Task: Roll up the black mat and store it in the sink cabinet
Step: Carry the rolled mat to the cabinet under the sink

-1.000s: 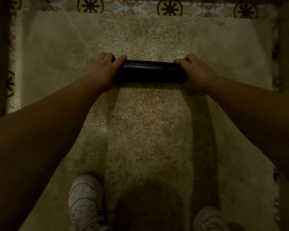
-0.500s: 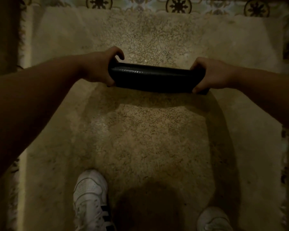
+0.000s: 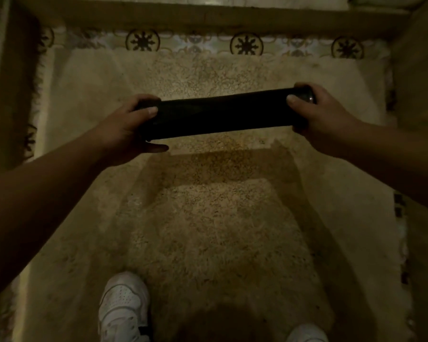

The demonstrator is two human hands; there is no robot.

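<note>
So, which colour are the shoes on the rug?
White shoes, seen in the head view.

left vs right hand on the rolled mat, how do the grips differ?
The left hand wraps its end of the mat with the thumb on top and a finger stretched out underneath; the right hand closes right over its end, thumb on the front. The left sits lower than the right, so the roll tilts. Both hold it clear above the rug.
</note>
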